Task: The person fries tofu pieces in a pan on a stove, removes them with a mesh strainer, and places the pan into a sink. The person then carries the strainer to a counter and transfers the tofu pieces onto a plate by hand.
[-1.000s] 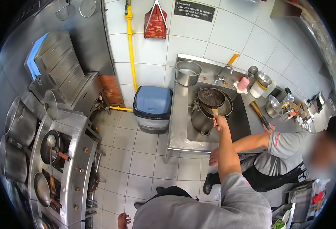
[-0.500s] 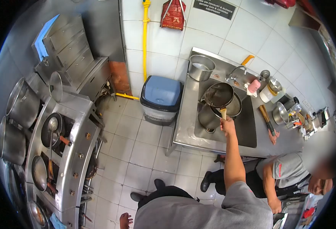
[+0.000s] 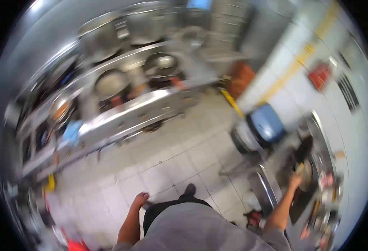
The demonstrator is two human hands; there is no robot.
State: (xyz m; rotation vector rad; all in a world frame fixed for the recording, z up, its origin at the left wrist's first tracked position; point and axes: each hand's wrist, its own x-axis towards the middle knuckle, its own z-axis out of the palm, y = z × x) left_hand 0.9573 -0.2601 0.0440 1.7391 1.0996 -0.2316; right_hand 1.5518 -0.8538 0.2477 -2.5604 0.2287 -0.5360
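Note:
My right hand (image 3: 294,180) is closed round the pale handle of a dark frying pan (image 3: 304,148). The pan is tilted, seen nearly edge-on, over the steel sink (image 3: 294,207). Beside it in the sink, a second round pan (image 3: 306,175) shows only in part. My left hand (image 3: 141,198) hangs over the tiled floor at my side, touching nothing I can see. Its fingers are too blurred to read. The whole view is smeared by motion.
A steel stove (image 3: 146,104) on the left carries a wok (image 3: 112,83), another pan (image 3: 163,65) and large pots (image 3: 144,25). A blue-lidded bin (image 3: 267,123) stands by the sink's left end. A blue cloth (image 3: 72,133) hangs at the stove's front.
My view has swung left toward the stove, so the sink now lies at the right. The pan in my right hand has tipped from flat to nearly edge-on. The co-worker has mostly left view.

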